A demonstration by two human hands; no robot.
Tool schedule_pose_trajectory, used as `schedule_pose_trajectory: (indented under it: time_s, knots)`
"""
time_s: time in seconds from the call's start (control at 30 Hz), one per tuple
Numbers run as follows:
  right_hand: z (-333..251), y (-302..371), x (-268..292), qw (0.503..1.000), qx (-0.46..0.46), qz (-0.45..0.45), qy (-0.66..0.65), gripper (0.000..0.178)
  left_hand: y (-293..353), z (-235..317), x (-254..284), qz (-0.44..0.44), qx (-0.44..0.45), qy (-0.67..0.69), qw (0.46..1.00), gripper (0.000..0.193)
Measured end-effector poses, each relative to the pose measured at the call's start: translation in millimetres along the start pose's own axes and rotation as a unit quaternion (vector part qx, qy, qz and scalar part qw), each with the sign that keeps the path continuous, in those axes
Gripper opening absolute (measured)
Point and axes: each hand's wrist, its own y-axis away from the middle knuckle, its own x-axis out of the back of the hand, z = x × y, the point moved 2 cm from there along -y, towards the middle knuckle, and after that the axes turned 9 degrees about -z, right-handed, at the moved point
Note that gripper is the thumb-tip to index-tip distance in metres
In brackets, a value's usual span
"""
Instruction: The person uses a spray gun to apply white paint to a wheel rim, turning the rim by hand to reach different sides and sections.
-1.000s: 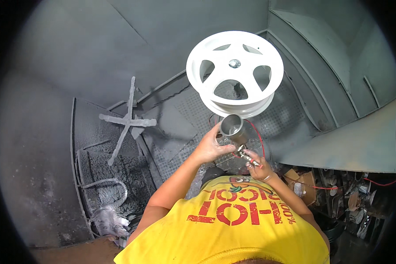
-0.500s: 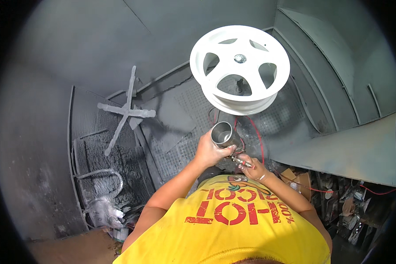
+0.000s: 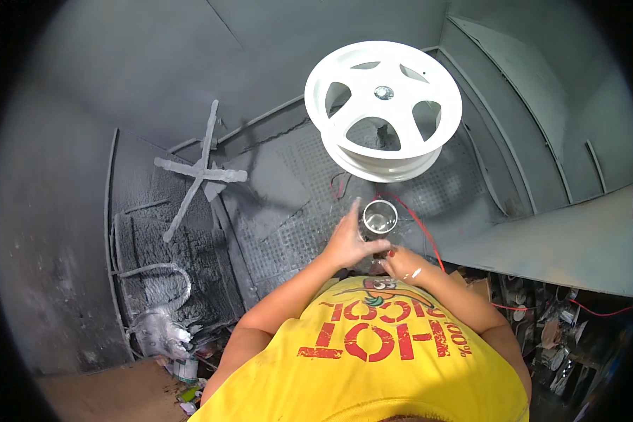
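While the left hand (image 3: 348,243) curls partway around the cup (image 3: 380,213) from 8 o'clock, gripping it, the right hand (image 3: 403,264) sits at 5 o'clock; its grasp is hidden, so opening and hold cannot be determined. Cup near centre, mouth upward. From it, white wheel (image 3: 368,133) at 12 o'clock, apart; cross-shaped stand (image 3: 201,171) between 9 and 10

From my end, I have the left fingers (image 3: 356,212) at the left side of the cup (image 3: 380,224) and the right fingers (image 3: 396,262) just nearer the torso (image 3: 362,376). The wheel (image 3: 383,110) is ahead, beyond the cup; the crossed bars (image 3: 202,172) stand well left of it. A hose (image 3: 419,224) passes right of the cup, and clutter (image 3: 554,334) lies nearer, farther right.
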Motion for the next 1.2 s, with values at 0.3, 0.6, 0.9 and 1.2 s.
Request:
schedule_pose_trajectory:
  time_s: [0.3, 0.6, 0.9, 1.2]
  knots:
    - [-57, 25, 157, 0.966, -0.034, 0.247, -0.064, 0.025, 43, -123, -13, -0.392, 0.064, 0.079, 0.914, 0.069]
    - [-47, 77, 227, 0.780, -0.201, 0.573, -0.149, 0.021, -88, -133, 6, -0.332, 0.212, 0.207, 0.895, 0.062]
    - [-65, 34, 127, 0.729, -0.206, 0.532, -0.378, 0.023, -197, -174, 41, -0.211, 0.304, 0.549, 0.749, 0.040]
    - [-76, -2, 146, 0.766, -0.157, 0.496, -0.378, 0.034, -221, -186, 84, -0.250, 0.333, 0.448, 0.791, 0.054]
